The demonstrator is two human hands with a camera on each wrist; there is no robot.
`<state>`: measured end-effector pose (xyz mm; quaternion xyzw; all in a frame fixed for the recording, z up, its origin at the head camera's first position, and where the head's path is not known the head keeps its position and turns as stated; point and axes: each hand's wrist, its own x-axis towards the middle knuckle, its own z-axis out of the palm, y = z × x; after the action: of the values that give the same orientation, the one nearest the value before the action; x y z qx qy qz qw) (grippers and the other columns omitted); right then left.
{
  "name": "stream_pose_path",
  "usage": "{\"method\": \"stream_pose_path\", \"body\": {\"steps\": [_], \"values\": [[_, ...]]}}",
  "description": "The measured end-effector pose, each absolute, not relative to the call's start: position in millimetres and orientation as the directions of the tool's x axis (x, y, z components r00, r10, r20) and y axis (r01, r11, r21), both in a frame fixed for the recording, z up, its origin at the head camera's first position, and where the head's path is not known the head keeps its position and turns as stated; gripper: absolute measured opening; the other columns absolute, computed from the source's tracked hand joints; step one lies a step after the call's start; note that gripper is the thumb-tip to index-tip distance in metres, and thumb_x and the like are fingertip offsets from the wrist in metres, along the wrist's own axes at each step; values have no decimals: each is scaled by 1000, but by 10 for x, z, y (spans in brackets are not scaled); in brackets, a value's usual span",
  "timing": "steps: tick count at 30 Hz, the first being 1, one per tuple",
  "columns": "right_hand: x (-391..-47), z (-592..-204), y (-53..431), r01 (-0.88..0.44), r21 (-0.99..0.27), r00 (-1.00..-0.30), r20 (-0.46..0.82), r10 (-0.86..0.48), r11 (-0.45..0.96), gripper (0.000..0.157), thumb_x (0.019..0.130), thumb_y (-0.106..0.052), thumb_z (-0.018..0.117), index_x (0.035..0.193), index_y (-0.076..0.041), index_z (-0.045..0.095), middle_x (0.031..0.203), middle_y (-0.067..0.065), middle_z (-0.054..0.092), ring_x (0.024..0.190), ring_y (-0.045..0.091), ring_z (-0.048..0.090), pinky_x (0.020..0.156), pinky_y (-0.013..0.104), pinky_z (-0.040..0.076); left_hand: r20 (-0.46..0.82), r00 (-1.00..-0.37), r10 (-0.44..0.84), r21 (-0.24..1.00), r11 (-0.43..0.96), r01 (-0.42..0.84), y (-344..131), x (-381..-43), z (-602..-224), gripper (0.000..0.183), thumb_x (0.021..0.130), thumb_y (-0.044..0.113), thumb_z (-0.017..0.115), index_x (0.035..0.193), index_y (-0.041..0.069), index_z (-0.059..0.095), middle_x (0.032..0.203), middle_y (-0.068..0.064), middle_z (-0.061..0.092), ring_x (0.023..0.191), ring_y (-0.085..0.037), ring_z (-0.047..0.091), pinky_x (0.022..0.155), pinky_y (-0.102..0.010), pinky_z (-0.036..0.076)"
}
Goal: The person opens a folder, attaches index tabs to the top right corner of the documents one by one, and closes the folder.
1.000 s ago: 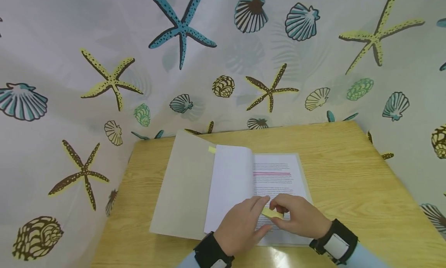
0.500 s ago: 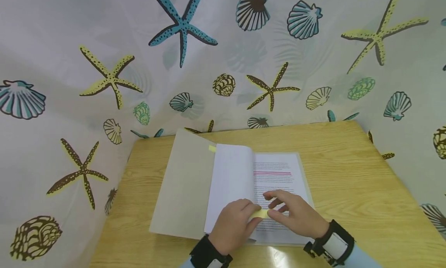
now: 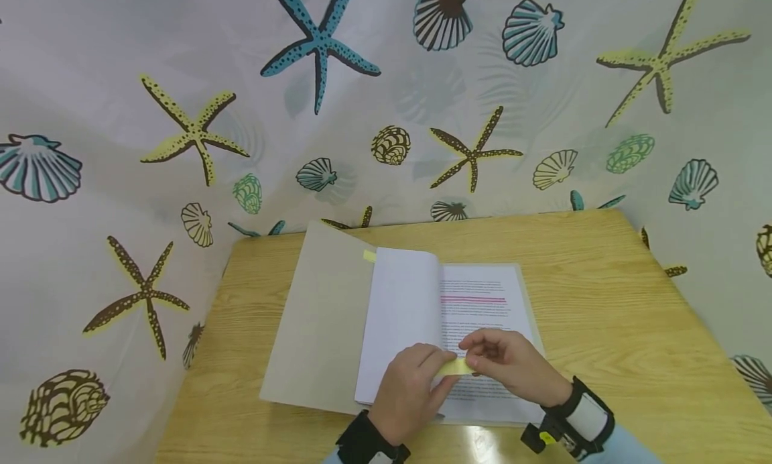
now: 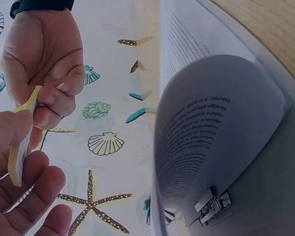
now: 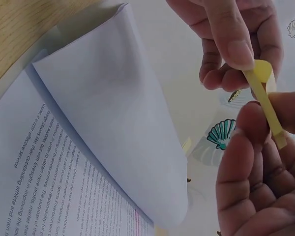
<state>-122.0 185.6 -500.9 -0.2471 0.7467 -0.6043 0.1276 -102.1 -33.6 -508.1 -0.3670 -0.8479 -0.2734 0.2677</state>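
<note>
A small pad of yellow sticky notes (image 3: 456, 367) is held above the open document, between both hands. My left hand (image 3: 410, 387) pinches its left end between thumb and fingers. At the other end, the fingertips of my right hand (image 3: 512, 363) grip the pad. In the right wrist view, part of the yellow paper (image 5: 263, 71) curls away from the strip near the left thumb. The left wrist view shows the pad edge-on (image 4: 23, 142), the left thumb pressed on its side. Below the hands lies a printed page (image 3: 473, 310) with pink-marked lines.
A beige folder cover (image 3: 322, 323) lies spread to the left on the wooden table (image 3: 603, 303). White turned pages (image 3: 401, 310) bulge at the middle, with a yellow tab (image 3: 369, 255) at their upper left. A metal clip (image 4: 212, 205) shows inside the fold. Shell-patterned cloth (image 3: 422, 88) hangs behind.
The left hand has shifted slightly left and taken hold of the pad's left end. The right hand's fingers spread, then closed again around the right end.
</note>
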Motion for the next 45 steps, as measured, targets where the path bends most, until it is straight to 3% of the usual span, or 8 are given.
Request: {"method": "stream_pose_path", "body": {"steps": [5, 14, 18, 22, 27, 30, 34, 45], "values": [[-1210, -5008, 1807, -234, -960, -857, 130, -498, 152, 18, 94, -8, 61, 109, 1, 61, 88, 8, 65, 74, 13, 64, 63, 33, 56, 663, -581, 472, 274, 570, 775, -325, -1030, -5077, 26, 81, 24, 78, 103, 13, 68, 89, 7, 66, 78, -5, 62, 71, -17, 48], [-1192, -5006, 1811, -118, -986, -880, 50, -472, 114, 26, 99, -13, 53, 115, 6, 57, 107, 22, 60, 85, 18, 66, 71, 38, 57, 675, -615, 409, 316, 592, 741, -340, -1020, -5088, 26, 81, 23, 78, 102, 12, 67, 92, 4, 69, 83, -8, 63, 77, -21, 50], [-1171, -5008, 1752, -218, -954, -881, 101, -462, 207, 17, 92, -11, 64, 108, -2, 65, 103, 11, 68, 67, 7, 61, 58, 27, 54, 688, -592, 419, 304, 574, 760, -324, -1027, -5101, 30, 78, 21, 80, 103, 12, 67, 94, 5, 67, 88, -8, 62, 83, -21, 49], [-1148, -5005, 1678, -398, -823, -899, 262, -352, 405, 13, 84, -10, 73, 92, -19, 69, 89, -9, 68, 60, 0, 50, 48, 20, 43, 702, -588, 401, 289, 595, 750, -307, -1016, -5127, 36, 82, 30, 76, 108, 9, 64, 105, 0, 63, 98, -14, 60, 88, -26, 48], [-1142, -4995, 1641, -609, -589, -776, 582, -245, 531, 16, 81, -5, 70, 92, -17, 66, 88, -11, 62, 73, 3, 57, 60, 18, 50, 703, -640, 310, 347, 636, 689, -267, -954, -5179, 35, 91, 45, 60, 96, 10, 61, 91, 1, 59, 85, -12, 58, 74, -23, 48], [-1138, -4987, 1598, -709, -488, -663, 706, -247, 509, 8, 87, -12, 63, 94, -13, 68, 92, -7, 62, 77, 5, 59, 65, 16, 51, 672, -679, 297, 432, 588, 684, -226, -919, -5199, 24, 94, 37, 58, 91, 13, 63, 83, 4, 62, 77, -8, 58, 68, -19, 47], [-1130, -5005, 1519, -794, -401, -551, 792, -263, 457, 20, 96, -23, 55, 92, -9, 69, 92, -1, 63, 77, 11, 61, 68, 16, 51, 628, -720, 297, 529, 516, 674, -172, -893, -5199, 15, 97, 25, 56, 95, 14, 65, 84, 5, 64, 78, -4, 59, 70, -15, 47], [-1115, -5044, 1475, -803, -403, -538, 807, -243, 438, 23, 96, -27, 58, 87, -9, 69, 89, 0, 63, 75, 12, 60, 67, 15, 51, 650, -713, 264, 531, 514, 674, -148, -897, -5167, 27, 92, 8, 54, 69, 18, 46, 66, 11, 45, 60, 3, 40, 55, -6, 33]]}}
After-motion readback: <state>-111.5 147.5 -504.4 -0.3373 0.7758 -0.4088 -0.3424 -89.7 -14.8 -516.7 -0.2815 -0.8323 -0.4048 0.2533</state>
